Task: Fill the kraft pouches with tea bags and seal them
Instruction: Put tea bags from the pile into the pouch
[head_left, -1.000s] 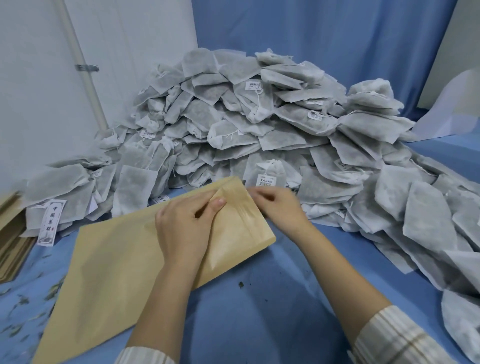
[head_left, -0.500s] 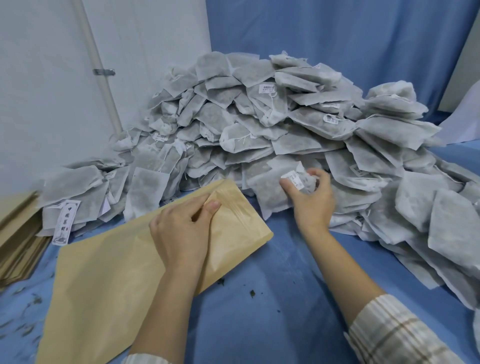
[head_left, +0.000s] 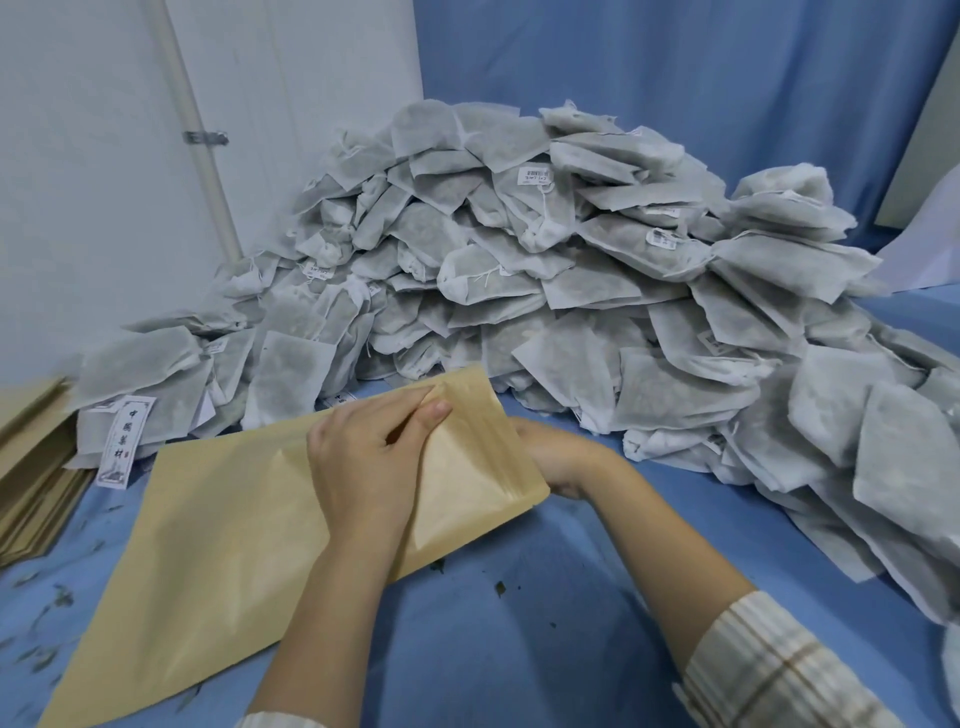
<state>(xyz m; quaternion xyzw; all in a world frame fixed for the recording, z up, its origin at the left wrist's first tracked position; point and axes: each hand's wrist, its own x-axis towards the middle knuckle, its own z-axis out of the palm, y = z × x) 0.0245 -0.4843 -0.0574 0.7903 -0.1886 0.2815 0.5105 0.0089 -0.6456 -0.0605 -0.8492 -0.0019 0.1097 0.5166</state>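
Low in the frame, the left hand (head_left: 363, 467) pinches the top flap of the kraft pouch (head_left: 234, 525) lying flat on the blue surface (head_left: 519, 639); the right hand (head_left: 558, 460) sits at its open mouth with its fingers hidden, so their grip cannot be told. The thin pouch looks light and creasable, best held by its mouth edges. Beyond, the tea bags (head_left: 519, 249) heap up soft and limp.

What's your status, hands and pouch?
Left hand pinching kraft pouch mouth. Right hand inside the mouth, fingers hidden. Tea bag pile beside; nothing blocking.
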